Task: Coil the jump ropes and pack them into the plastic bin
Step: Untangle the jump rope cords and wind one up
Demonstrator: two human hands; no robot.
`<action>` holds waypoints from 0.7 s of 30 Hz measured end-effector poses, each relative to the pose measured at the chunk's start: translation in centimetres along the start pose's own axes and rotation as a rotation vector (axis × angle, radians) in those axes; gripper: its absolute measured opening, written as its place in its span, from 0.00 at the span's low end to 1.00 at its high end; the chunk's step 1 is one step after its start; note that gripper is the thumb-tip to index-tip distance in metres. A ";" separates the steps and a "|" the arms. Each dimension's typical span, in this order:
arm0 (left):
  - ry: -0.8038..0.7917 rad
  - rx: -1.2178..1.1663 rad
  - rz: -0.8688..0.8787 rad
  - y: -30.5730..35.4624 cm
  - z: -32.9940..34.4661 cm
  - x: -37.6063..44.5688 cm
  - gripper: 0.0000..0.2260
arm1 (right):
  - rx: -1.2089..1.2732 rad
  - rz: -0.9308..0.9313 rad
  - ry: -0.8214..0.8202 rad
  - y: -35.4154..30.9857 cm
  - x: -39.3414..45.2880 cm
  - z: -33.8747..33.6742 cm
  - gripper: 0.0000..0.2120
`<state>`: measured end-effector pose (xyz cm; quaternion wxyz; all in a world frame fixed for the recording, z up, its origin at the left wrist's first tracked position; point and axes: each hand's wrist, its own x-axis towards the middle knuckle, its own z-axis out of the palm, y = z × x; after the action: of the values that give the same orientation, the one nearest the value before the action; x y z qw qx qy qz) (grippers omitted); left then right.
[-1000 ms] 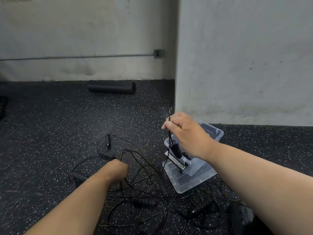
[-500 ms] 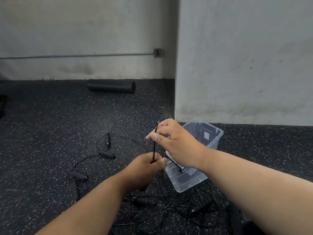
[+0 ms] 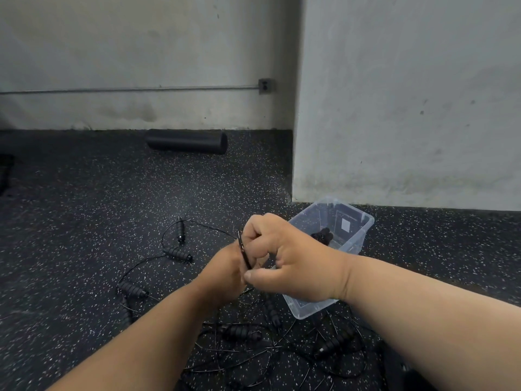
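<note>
At far left on the speckled rubber floor (image 3: 84,221) lie loose black jump ropes (image 3: 174,251), their ribbed handles scattered: one handle (image 3: 179,230) points nearly straight away toward the wall, another handle (image 3: 178,254) lies slanting down to the right, a third handle (image 3: 132,289) lies lower left, also slanting down to the right. Thin cords loop between them and tangle in a heap near the bottom centre. Beyond them, a black foam roller (image 3: 187,141) lies with its long axis running left to right along the wall's foot.

In the middle, the left hand (image 3: 225,273) curls around a short coil of black cord (image 3: 243,251), which runs steeply, top leaning slightly left. Just right of it and touching, the right hand (image 3: 284,262) pinches the same cord, fingers curled at the top and thumb at the bottom.

Behind and right of the hands sits the clear plastic bin (image 3: 363,230), its long axis slanting from near left to far right, with a dark handle end (image 3: 322,235) showing inside.

Half a second ago the hands were slightly apart, with a straight stretch of cord between them; now they press together. A second ago the left hand was down among the ropes on the floor.
</note>
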<state>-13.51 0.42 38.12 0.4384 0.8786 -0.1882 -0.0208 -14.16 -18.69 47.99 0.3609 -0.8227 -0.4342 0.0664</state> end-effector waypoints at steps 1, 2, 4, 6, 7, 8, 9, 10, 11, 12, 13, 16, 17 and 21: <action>0.002 0.028 0.009 0.2 0.1 -0.2 0.06 | -0.003 0.003 0.000 0.0 0.0 -0.1 0.09; 0.045 0.038 -0.018 0.2 0.3 -0.2 0.08 | 0.016 0.022 0.008 0.0 0.0 -0.3 0.07; 0.126 -0.142 -0.199 1.5 0.0 0.1 0.17 | 0.148 0.112 0.100 0.4 0.0 -0.9 0.07; 0.155 -0.354 -0.358 2.4 -0.3 0.5 0.18 | 0.284 0.281 0.282 1.7 0.3 -1.5 0.12; 0.174 -0.389 -0.360 2.8 -0.7 0.6 0.17 | 0.346 0.379 0.349 2.9 0.5 -1.5 0.13; 0.187 -0.397 -0.340 3.2 -1.0 0.7 0.17 | 0.389 0.475 0.351 4.2 0.6 -1.3 0.13; 0.192 -0.404 -0.306 3.4 -1.4 0.7 0.17 | 0.387 0.559 0.283 5.6 0.6 -0.9 0.14; 0.198 -0.426 -0.280 3.8 -1.6 0.6 0.17 | 0.355 0.620 0.162 6.9 0.4 -0.4 0.18; 0.197 -0.459 -0.262 4.2 -1.7 0.5 0.17 | 0.311 0.656 0.014 8.0 0.2 0.3 0.23; 0.191 -0.496 -0.252 4.4 -1.8 0.5 0.17 | 0.266 0.673 -0.128 8.8 -0.1 1.1 0.27; 0.187 -0.513 -0.231 4.6 -1.7 0.5 0.18 | 0.229 0.678 -0.238 9.3 -0.4 2.0 0.27; 0.188 -0.520 -0.213 4.6 -1.8 0.4 0.17 | 0.182 0.682 -0.277 9.8 -0.7 3.9 0.11; 0.187 -0.518 -0.222 4.3 -1.8 0.4 0.17 | 0.195 0.693 -0.237 9.8 -0.6 3.9 0.11; 0.080 -0.348 -0.325 3.0 -2.7 0.4 0.12 | 0.135 0.677 0.021 8.5 0.4 2.0 0.19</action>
<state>-13.53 0.71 42.14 0.5813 0.8087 -0.0205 -0.0881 -9.11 -20.40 41.05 0.3765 -0.8950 -0.1276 0.2023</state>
